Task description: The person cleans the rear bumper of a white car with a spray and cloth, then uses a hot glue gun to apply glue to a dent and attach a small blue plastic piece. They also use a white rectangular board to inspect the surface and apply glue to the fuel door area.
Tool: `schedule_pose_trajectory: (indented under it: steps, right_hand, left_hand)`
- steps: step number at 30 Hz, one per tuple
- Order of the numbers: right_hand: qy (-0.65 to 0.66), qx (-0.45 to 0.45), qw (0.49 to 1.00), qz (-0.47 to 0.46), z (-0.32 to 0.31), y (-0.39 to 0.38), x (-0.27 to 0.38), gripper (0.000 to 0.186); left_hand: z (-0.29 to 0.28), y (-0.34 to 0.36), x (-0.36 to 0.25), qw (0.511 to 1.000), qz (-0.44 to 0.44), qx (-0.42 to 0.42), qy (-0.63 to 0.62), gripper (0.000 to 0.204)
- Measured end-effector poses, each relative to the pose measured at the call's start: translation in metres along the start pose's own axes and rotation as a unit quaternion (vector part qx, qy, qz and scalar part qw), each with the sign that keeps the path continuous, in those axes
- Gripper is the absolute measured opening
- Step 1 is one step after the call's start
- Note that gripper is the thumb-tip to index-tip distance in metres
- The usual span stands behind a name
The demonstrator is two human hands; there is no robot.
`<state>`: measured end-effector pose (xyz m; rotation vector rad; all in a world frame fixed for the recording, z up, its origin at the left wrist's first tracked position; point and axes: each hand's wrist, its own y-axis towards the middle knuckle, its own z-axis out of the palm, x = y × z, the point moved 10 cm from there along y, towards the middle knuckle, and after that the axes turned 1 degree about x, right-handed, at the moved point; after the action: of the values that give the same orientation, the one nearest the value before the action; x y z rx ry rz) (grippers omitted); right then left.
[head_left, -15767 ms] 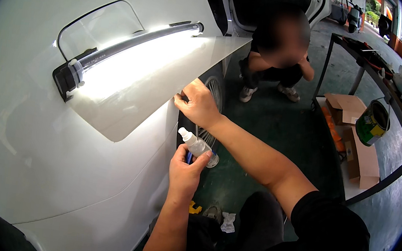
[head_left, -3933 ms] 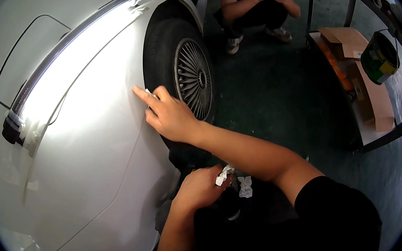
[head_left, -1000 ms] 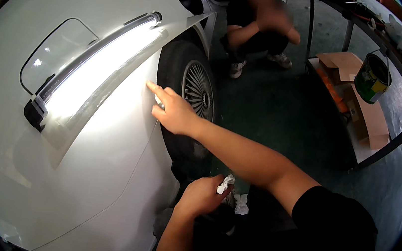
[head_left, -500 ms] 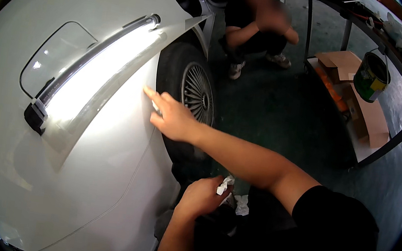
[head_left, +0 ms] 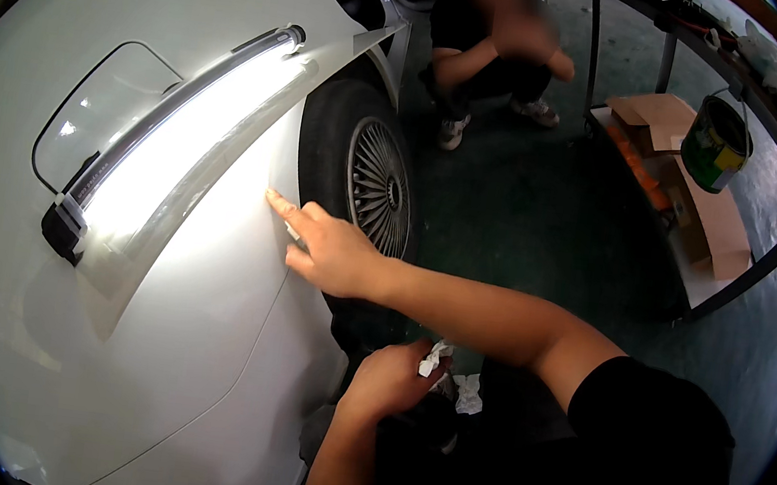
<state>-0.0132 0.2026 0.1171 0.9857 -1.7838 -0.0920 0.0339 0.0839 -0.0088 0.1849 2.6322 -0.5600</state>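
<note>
The right hand (head_left: 334, 253) is at the rear panel of the white car (head_left: 195, 393), close to the edge of the wheel arch. Its forefinger is extended to the panel; a small white piece (head_left: 292, 230) is gripped between fingers and thumb. Its exact kind cannot be told.

The left hand (head_left: 388, 376) is lower, off the car's edge, closed around a crumpled tissue (head_left: 435, 358). A second tissue (head_left: 467, 394) lies just beyond it, near the person's foot.

On the panel, a lit tube lamp (head_left: 163, 118) is set aslant, just beside the lower edge of an outlined flap (head_left: 93, 124). A clear sheet (head_left: 142, 256) runs along the lamp's lower side; its far corner projects past the edge of the car, above the wheel (head_left: 378, 188).

Beyond the wheel, another person (head_left: 479, 55) crouches. On the right, a trolley (head_left: 594, 54) bears mixed items on its upper surface and cardboard boxes (head_left: 716, 225) on its lower shelf. A dark bucket (head_left: 714, 147) appears to hang near the edge of the surface.
</note>
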Motion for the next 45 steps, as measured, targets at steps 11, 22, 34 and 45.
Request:
schedule_pose_trajectory:
  steps: [11,22,34,45]
  right_hand:
    - [-0.057,-0.075,0.995,-0.028,-0.014,0.011,0.003,0.077]
    - [-0.037,-0.032,0.999,0.003,-0.023,0.02,0.008,0.077]
    - [0.009,0.004,1.0,0.013,0.005,-0.006,-0.011,0.083]
    - [0.005,0.006,0.999,-0.045,0.003,-0.035,-0.048,0.082]
  left_hand:
    - [-0.007,-0.005,-0.008,1.0,-0.004,-0.007,0.01,0.038]
    - [-0.003,-0.004,-0.009,1.0,0.001,-0.004,-0.014,0.036]
    - [-0.001,-0.001,-0.008,1.0,0.019,-0.003,-0.004,0.039]
    - [-0.002,0.002,-0.006,0.999,0.023,-0.014,-0.03,0.034]
